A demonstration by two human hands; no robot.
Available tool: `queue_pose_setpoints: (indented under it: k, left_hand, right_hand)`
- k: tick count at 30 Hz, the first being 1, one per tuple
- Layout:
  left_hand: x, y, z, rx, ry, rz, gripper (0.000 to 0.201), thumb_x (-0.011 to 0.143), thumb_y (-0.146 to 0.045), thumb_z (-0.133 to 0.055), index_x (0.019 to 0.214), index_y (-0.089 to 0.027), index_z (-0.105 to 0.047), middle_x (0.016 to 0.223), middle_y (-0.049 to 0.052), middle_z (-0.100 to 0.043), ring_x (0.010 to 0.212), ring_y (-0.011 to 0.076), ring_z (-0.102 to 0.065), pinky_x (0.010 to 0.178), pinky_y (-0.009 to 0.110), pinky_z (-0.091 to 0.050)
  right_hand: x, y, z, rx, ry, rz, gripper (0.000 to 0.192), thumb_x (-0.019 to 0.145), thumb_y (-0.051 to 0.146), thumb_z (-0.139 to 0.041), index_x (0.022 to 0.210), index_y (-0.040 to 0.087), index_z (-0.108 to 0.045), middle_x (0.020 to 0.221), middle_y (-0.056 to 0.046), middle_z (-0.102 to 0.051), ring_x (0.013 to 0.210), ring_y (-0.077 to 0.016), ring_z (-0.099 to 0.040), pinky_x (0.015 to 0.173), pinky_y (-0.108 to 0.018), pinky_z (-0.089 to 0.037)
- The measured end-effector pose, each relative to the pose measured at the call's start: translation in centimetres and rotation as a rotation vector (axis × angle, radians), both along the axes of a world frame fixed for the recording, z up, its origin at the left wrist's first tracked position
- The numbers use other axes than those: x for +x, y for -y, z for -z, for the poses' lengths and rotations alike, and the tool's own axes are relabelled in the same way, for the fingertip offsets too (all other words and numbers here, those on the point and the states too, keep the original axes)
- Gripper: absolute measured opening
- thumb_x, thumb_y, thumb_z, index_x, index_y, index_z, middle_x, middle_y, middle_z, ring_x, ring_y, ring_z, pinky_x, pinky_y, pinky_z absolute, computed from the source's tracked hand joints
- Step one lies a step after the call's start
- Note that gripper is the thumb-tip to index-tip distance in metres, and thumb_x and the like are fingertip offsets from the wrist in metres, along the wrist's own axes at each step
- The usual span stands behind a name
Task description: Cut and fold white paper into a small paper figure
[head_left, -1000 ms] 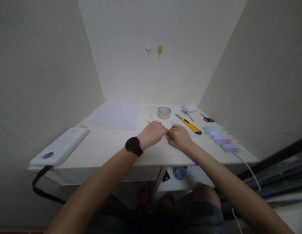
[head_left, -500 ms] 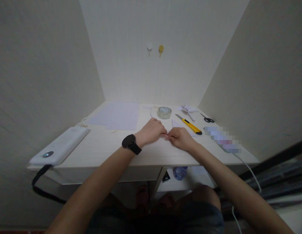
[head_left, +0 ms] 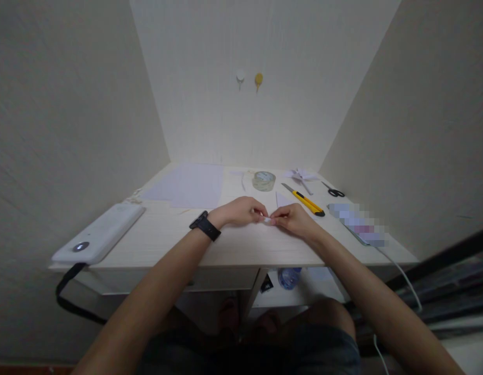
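Observation:
Between the fingertips of both hands is a small whitish piece [head_left: 267, 220], perhaps paper; its exact kind is too small to make out. My left hand [head_left: 244, 210], with a black watch [head_left: 204, 226] on the wrist, pinches its left end. From the other side my right hand [head_left: 293, 219] pinches the right end. A sheet of white paper [head_left: 282, 199] lies partly hidden behind the right hand. Just past it rests a yellow utility knife [head_left: 307, 202] with its blade out. Beyond the hands sits a roll of clear tape [head_left: 264, 180].
White paper sheets [head_left: 196, 185] lie at the back left of the desk [head_left: 163, 237]. A paper pinwheel [head_left: 300, 176] and black scissors [head_left: 335, 192] are at the back right. A phone [head_left: 354, 224] with a cable lies right; a white strapped device [head_left: 101, 234] sits left.
My left wrist has turned and lowered slightly, and its fingers now show more from the side. More of the small white piece is visible between the fingertips.

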State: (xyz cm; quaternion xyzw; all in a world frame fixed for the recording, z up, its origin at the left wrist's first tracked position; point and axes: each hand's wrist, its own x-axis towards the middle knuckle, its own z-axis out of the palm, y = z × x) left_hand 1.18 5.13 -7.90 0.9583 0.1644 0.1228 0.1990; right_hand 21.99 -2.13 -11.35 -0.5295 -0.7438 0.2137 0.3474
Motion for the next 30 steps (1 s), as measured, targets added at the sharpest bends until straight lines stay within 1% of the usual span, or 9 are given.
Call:
queue_pose_setpoints:
  k: [4, 7, 10, 14, 17, 20, 24, 27, 30]
  left_hand:
    - [0.2, -0.1, 0.4, -0.055, -0.017, 0.028, 0.020, 0.083, -0.018, -0.053, 0.086, -0.015, -0.072, 0.073, 0.001, -0.067, 0.069, 0.0136, -0.057, 0.064, 0.023, -0.037]
    - [0.4, 0.0, 0.7, -0.034, -0.001, -0.034, 0.021, 0.085, -0.022, -0.052, 0.085, -0.014, -0.071, 0.074, 0.002, -0.067, 0.069, 0.0140, -0.055, 0.063, 0.023, -0.036]
    - [0.5, 0.2, 0.8, -0.005, 0.005, -0.075, 0.023, 0.086, -0.024, -0.050, 0.087, -0.014, -0.070, 0.075, 0.003, -0.067, 0.069, 0.0142, -0.054, 0.063, 0.024, -0.035]
    - [0.6, 0.6, 0.4, 0.009, 0.016, -0.056, 0.023, 0.088, -0.026, -0.049, 0.087, -0.015, -0.069, 0.078, 0.003, -0.066, 0.072, 0.0149, -0.054, 0.065, 0.024, -0.036]
    - [0.5, 0.8, -0.3, -0.026, 0.059, -0.013, 0.023, 0.089, -0.028, -0.049, 0.087, -0.016, -0.068, 0.083, 0.003, -0.067, 0.078, 0.0153, -0.056, 0.071, 0.025, -0.039]
    - [0.3, 0.7, -0.8, -0.071, 0.077, 0.033, 0.022, 0.089, -0.030, -0.049, 0.086, -0.016, -0.067, 0.084, 0.002, -0.066, 0.081, 0.0150, -0.056, 0.075, 0.025, -0.040]
    - [0.2, 0.5, -0.8, -0.062, 0.089, -0.001, 0.019, 0.087, -0.027, -0.049, 0.084, -0.017, -0.065, 0.082, 0.002, -0.065, 0.079, 0.0149, -0.055, 0.076, 0.026, -0.040]
    - [0.4, 0.4, -0.6, -0.063, 0.091, -0.010, 0.020, 0.087, -0.028, -0.048, 0.083, -0.017, -0.064, 0.081, 0.002, -0.064, 0.078, 0.0153, -0.054, 0.075, 0.026, -0.040]
    - [0.6, 0.5, -0.4, -0.081, 0.088, 0.011, 0.020, 0.087, -0.029, -0.048, 0.082, -0.016, -0.062, 0.079, 0.001, -0.063, 0.077, 0.0148, -0.053, 0.073, 0.026, -0.039]
  right_hand:
    - [-0.2, 0.0, 0.2, 0.003, 0.009, -0.022, 0.017, 0.076, 0.031, -0.070, 0.077, 0.016, -0.079, 0.073, -0.006, -0.076, 0.066, -0.0171, -0.061, 0.065, -0.029, -0.045]
    - [-0.3, -0.1, 0.3, -0.032, -0.037, -0.070, 0.020, 0.078, 0.033, -0.067, 0.077, 0.015, -0.076, 0.071, -0.005, -0.074, 0.066, -0.0164, -0.060, 0.065, -0.029, -0.044]
    - [-0.1, -0.3, 0.3, -0.089, -0.159, -0.131, 0.024, 0.076, 0.038, -0.068, 0.076, 0.014, -0.074, 0.069, -0.004, -0.071, 0.064, -0.0151, -0.058, 0.062, -0.027, -0.042]
    - [0.1, -0.2, 0.1, -0.203, -0.330, -0.162, 0.026, 0.072, 0.040, -0.074, 0.072, 0.014, -0.074, 0.063, -0.003, -0.068, 0.058, -0.0127, -0.054, 0.057, -0.026, -0.038]
    - [0.2, 0.1, -0.3, -0.248, -0.461, -0.199, 0.025, 0.070, 0.039, -0.077, 0.073, 0.015, -0.075, 0.068, -0.004, -0.071, 0.064, -0.0136, -0.058, 0.064, -0.028, -0.042]
    - [0.4, 0.5, -0.7, -0.286, -0.535, -0.239, 0.027, 0.067, 0.040, -0.081, 0.075, 0.015, -0.077, 0.074, -0.006, -0.073, 0.069, -0.0152, -0.061, 0.071, -0.030, -0.046]
    - [0.4, 0.8, -1.0, -0.339, -0.570, -0.276, 0.033, 0.067, 0.044, -0.082, 0.081, 0.015, -0.076, 0.079, -0.007, -0.074, 0.072, -0.0153, -0.062, 0.074, -0.031, -0.049]
    - [0.1, 0.6, -0.7, -0.346, -0.544, -0.244, 0.035, 0.066, 0.045, -0.083, 0.081, 0.015, -0.074, 0.074, -0.005, -0.072, 0.066, -0.0137, -0.061, 0.065, -0.028, -0.047]
    - [-0.2, 0.2, 0.0, -0.311, -0.503, -0.200, 0.034, 0.062, 0.046, -0.085, 0.069, 0.015, -0.071, 0.062, -0.002, -0.068, 0.056, -0.0115, -0.055, 0.055, -0.025, -0.041]
